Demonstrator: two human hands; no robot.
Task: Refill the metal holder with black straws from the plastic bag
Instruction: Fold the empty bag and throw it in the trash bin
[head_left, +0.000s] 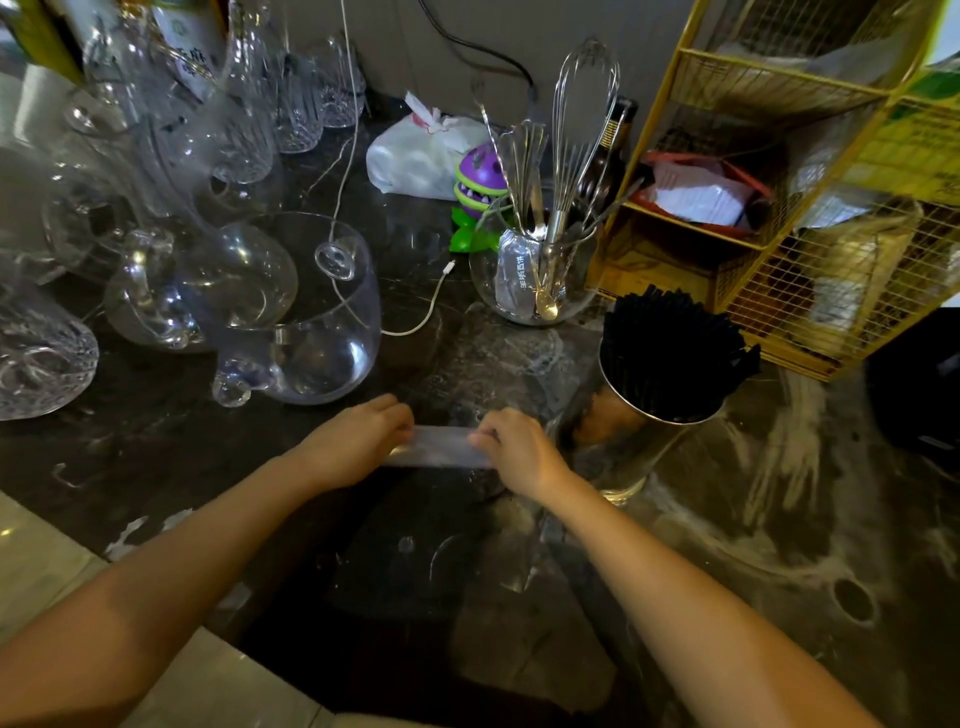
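A clear plastic bag (415, 551) lies flat on the dark counter in front of me, its far edge (441, 447) folded into a pale strip. My left hand (363, 436) pinches the left end of that strip and my right hand (519, 452) pinches the right end. I cannot tell whether straws remain inside the bag. Just right of my right hand stands the shiny metal holder (639, 447), packed with black straws (670, 348) that fan out above its rim.
Glass jugs (311, 322) and cut glasses crowd the left half of the counter. A glass bowl with a whisk and spoons (540, 270), a purple toy (478, 182), a white bag (421, 156) and a charging cable (421, 312) sit behind. A yellow wire rack (810, 208) stands at the right.
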